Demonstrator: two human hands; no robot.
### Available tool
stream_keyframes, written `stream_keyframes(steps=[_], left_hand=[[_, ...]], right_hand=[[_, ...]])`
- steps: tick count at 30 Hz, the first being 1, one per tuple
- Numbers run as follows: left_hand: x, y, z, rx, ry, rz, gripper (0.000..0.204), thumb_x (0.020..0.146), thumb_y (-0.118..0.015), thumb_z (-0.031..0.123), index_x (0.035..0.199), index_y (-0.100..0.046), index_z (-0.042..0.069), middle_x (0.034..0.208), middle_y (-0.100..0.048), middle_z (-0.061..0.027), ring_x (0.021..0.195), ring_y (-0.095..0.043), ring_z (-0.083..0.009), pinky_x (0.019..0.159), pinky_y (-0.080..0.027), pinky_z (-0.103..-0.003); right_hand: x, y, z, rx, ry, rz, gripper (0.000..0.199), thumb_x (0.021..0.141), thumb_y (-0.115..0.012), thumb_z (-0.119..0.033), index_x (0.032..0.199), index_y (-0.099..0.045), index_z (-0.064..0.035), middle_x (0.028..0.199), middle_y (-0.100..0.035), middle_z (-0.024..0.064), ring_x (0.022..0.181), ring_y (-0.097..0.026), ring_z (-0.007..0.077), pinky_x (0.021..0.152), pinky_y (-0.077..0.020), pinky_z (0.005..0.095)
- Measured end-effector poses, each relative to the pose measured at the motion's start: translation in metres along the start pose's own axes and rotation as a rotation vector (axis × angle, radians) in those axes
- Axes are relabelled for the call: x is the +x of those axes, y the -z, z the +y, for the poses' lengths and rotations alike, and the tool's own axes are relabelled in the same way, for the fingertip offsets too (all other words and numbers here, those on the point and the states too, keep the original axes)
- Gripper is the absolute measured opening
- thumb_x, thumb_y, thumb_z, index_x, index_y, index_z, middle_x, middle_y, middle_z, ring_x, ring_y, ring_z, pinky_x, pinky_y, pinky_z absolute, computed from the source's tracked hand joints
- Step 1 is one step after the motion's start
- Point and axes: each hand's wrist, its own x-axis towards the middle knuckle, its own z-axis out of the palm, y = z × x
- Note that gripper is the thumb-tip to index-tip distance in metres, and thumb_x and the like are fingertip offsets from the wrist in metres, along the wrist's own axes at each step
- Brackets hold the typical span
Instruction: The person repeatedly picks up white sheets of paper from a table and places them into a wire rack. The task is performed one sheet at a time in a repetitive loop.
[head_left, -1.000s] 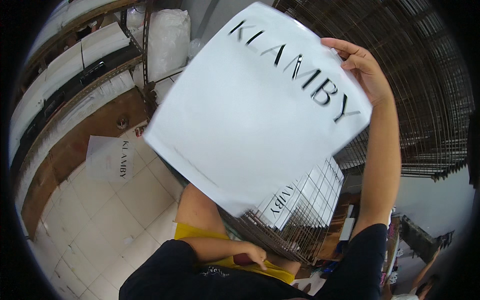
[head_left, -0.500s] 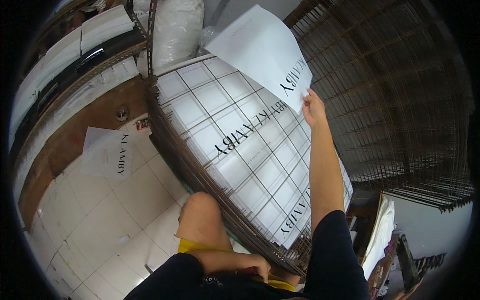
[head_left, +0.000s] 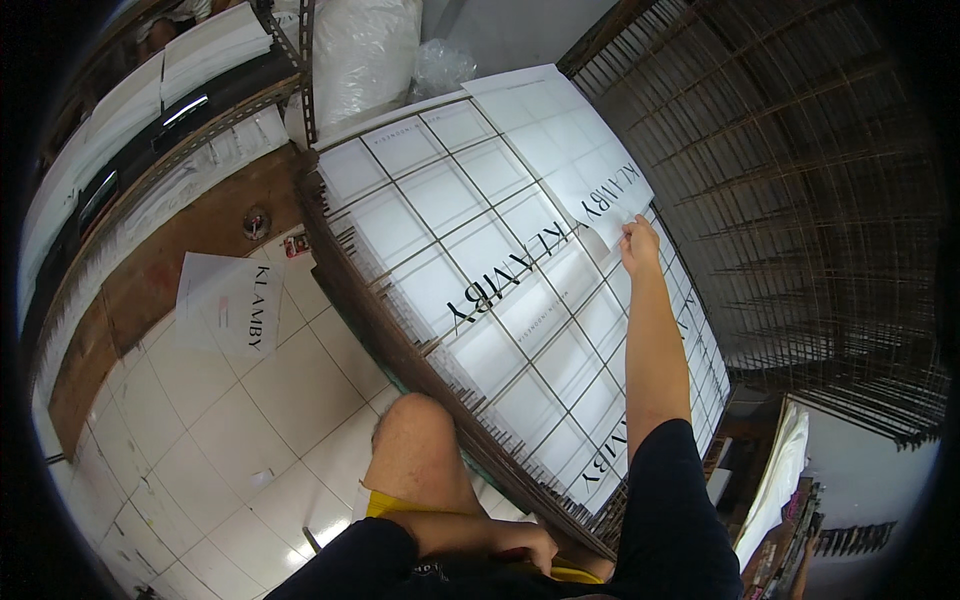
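My right hand (head_left: 640, 243) pinches the near corner of a thin, whitish translucent sheet (head_left: 560, 125) with black lettering. Most of that sheet lies across the far end of a wire grid rack (head_left: 440, 345). Under the wires, more white lettered sheets (head_left: 465, 240) show on lower layers. Down at my lap, my left hand (head_left: 535, 548) rests with its fingers curled in. Whether anything is inside that hand is hidden.
A hinged stack of raised wire racks (head_left: 800, 170) stands on the right. Another lettered sheet (head_left: 228, 305) lies on the tiled floor at left, near a shelf (head_left: 180, 200) with white stacks. Clear plastic bundles (head_left: 365, 60) stand behind the rack.
The sheet in my right hand was lifted and curved in the air. Now it is down flat on the far end of the rack, and the hand has come slightly lower.
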Motion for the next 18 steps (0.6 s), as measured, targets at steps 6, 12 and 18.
stream_keyframes(steps=[6, 12, 18], left_hand=[[0.032, 0.007, 0.009, 0.135, 0.344, -0.178, 0.067, 0.064, -0.070, 0.059, 0.096, -0.067, -0.001, 0.094, -0.067, -0.0142, 0.082, -0.062, -0.0264, 0.070, -0.048, -0.035], [0.016, 0.016, 0.023, 0.080, 0.304, -0.193, 0.069, 0.070, -0.067, 0.056, 0.105, -0.063, -0.003, 0.101, -0.065, -0.0173, 0.090, -0.062, -0.0296, 0.074, -0.048, -0.039], [0.021, 0.013, 0.013, 0.003, 0.304, -0.186, 0.066, 0.070, -0.069, 0.055, 0.103, -0.064, -0.002, 0.096, -0.066, -0.0159, 0.084, -0.063, -0.0263, 0.071, -0.048, -0.036]], right_hand=[[0.006, 0.008, 0.008, -0.020, 0.011, 0.006, 0.066, 0.072, -0.051, 0.007, 0.136, -0.034, 0.0056, 0.135, -0.037, 0.0221, 0.117, -0.042, 0.0276, 0.092, -0.0370, 0.0332], [0.000, 0.005, 0.008, -0.065, 0.028, 0.009, 0.066, 0.072, -0.051, 0.005, 0.136, -0.034, 0.0056, 0.132, -0.040, 0.0222, 0.107, -0.047, 0.0253, 0.077, -0.0409, 0.0311], [-0.005, 0.005, 0.003, -0.077, 0.043, 0.037, 0.064, 0.072, -0.050, 0.006, 0.135, -0.036, 0.0053, 0.114, -0.045, 0.0174, 0.090, -0.045, 0.0184, 0.067, -0.0380, 0.0272]])
